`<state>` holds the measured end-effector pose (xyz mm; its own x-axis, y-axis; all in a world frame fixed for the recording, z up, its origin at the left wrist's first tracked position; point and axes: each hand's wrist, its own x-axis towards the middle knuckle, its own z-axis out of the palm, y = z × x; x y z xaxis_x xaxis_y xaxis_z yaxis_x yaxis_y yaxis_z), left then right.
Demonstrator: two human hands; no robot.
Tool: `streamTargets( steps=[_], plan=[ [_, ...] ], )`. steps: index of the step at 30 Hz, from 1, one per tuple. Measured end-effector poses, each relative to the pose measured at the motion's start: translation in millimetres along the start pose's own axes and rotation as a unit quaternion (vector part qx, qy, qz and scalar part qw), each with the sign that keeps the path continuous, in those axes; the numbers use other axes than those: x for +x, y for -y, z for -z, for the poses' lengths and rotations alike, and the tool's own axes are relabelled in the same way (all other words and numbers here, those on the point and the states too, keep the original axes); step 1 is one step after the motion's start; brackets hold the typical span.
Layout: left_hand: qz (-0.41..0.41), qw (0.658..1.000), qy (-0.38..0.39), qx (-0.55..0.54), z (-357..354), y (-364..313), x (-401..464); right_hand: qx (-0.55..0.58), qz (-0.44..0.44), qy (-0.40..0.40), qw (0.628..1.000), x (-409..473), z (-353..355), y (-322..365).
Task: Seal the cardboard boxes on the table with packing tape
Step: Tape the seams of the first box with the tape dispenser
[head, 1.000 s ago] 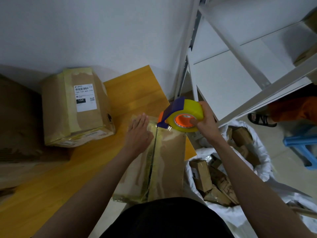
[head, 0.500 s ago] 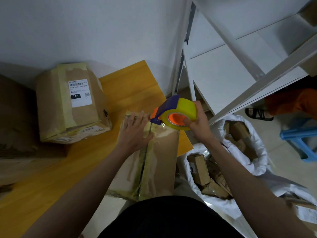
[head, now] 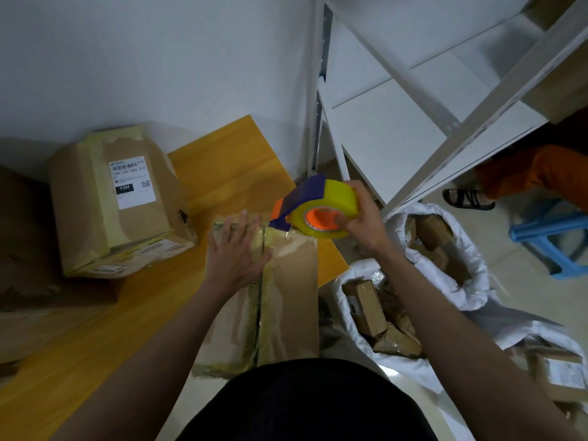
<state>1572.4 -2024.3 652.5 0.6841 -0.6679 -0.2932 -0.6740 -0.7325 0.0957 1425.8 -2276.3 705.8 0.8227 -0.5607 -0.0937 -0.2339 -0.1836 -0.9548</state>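
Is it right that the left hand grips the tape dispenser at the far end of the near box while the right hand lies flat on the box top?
No, the hands are swapped. In the head view, the right hand grips the tape dispenser at the far end of the near box, while the left hand lies flat on the box top.

dim, even indoor light; soft shadows | wide-angle edge bending; slight blur

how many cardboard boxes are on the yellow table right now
2: the labelled box at the table's far left, and the box being taped under the left hand. More may be hidden at the blurred left edge.
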Motion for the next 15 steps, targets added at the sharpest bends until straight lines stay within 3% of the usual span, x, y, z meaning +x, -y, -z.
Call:
streamTargets(
  steps=[6,11,15],
  plan=[
    [-0.003,1.0,0.011,0.009,1.4,0.1,-0.3,0.009,-0.057,-0.051,0.997,-18.5,44.0,-28.6],
    [-0.024,0.998,0.0,0.06,3.7,-8.1,-1.4,-0.009,-0.036,-0.043,0.998,-15.7,44.0,-31.8],
    [-0.008,1.0,0.028,0.011,3.8,-18.6,3.0,-0.032,-0.029,-0.033,0.999,-15.2,43.1,-29.3]
  ],
)
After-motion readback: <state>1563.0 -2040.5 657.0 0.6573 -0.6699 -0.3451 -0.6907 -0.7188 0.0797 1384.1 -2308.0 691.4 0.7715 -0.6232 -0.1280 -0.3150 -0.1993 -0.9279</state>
